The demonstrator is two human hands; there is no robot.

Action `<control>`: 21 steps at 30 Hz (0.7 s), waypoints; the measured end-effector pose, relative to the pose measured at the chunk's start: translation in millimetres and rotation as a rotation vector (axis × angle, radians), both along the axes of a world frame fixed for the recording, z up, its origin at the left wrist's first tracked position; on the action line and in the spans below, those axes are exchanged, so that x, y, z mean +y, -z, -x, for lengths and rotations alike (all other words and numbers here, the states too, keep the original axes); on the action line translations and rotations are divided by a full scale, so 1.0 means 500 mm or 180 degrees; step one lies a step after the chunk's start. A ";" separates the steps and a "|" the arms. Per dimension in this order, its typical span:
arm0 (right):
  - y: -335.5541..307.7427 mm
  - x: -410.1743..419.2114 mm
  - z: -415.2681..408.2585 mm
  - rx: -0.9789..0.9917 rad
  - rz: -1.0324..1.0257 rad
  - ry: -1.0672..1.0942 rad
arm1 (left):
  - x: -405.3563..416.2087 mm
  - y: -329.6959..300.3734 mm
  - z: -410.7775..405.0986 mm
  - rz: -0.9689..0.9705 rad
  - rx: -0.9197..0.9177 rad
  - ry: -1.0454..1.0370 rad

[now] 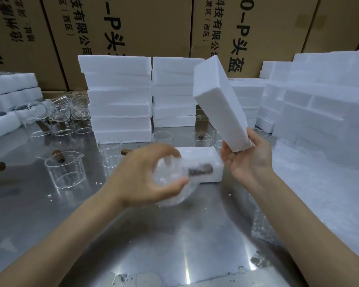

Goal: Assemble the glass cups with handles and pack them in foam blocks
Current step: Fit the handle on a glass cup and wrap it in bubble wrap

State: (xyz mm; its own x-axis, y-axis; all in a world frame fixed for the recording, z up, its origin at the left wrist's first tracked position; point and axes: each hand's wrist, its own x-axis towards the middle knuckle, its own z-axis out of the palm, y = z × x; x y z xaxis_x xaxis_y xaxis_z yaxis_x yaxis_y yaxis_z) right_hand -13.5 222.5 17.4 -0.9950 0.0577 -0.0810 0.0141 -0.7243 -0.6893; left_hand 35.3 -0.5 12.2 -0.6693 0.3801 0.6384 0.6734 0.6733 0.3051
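While my left hand (145,175) curls its fingers round a blurred glass cup (170,183) over the tabletop (153,235), my right hand (249,160) grips a tilted foam block (218,100).

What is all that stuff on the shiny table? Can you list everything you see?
held cup: one, clear glass with a brown handle, blurred, in the left hand over the table.
lid block: one, white foam, tilted, raised in the right hand.
base block: one, white foam, on the table between the hands.
loose cups: several, clear glass, some with brown handles, standing on the table left and behind.
foam stacks: many white blocks, piled at the back, left and right.
boxes: several, brown cardboard with black print, behind everything.
table: one, shiny metal, dotted with white crumbs.
left hand: curled round the held cup.
right hand: gripping the lid block's lower end.
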 end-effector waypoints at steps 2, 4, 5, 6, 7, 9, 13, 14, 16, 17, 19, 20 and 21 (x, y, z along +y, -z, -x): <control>-0.001 0.002 0.001 0.0008 0.0073 0.0066 | -0.003 -0.023 0.021 -0.0493 0.0061 -0.0122; -0.003 0.005 0.002 -0.0001 0.0141 0.0146 | -0.003 -0.042 0.050 -0.0652 0.0058 -0.0314; -0.003 0.007 0.002 -0.0008 0.0164 0.0165 | -0.002 -0.047 0.065 -0.0649 0.0011 -0.0394; -0.003 0.008 0.003 -0.0005 0.0179 0.0169 | 0.001 -0.049 0.079 -0.0618 -0.0051 -0.0456; -0.002 0.009 0.002 0.0007 0.0187 0.0166 | 0.004 -0.047 0.092 -0.0540 -0.0114 -0.0505; 0.000 0.010 0.002 0.0033 0.0180 0.0159 | 0.011 -0.035 0.114 -0.0213 -0.0232 -0.0565; 0.003 0.008 0.004 0.0039 0.0125 0.0145 | 0.013 -0.005 0.137 0.0095 -0.0536 -0.0529; 0.004 0.008 0.004 0.0041 0.0114 0.0138 | 0.012 -0.002 0.141 0.0067 -0.0555 -0.0526; 0.005 0.007 0.006 0.0048 0.0070 0.0110 | 0.010 0.000 0.147 0.0070 -0.0503 -0.0554; 0.005 0.006 0.007 0.0051 0.0038 0.0094 | 0.009 -0.001 0.149 0.0080 -0.0472 -0.0567; 0.005 0.005 0.007 0.0058 -0.0012 0.0071 | 0.006 -0.003 0.150 0.0130 -0.0439 -0.0579; 0.005 0.005 0.007 0.0060 -0.0026 0.0061 | 0.005 -0.004 0.150 0.0185 -0.0413 -0.0583; 0.006 0.005 0.007 0.0060 -0.0035 0.0051 | 0.004 -0.005 0.150 0.0244 -0.0384 -0.0586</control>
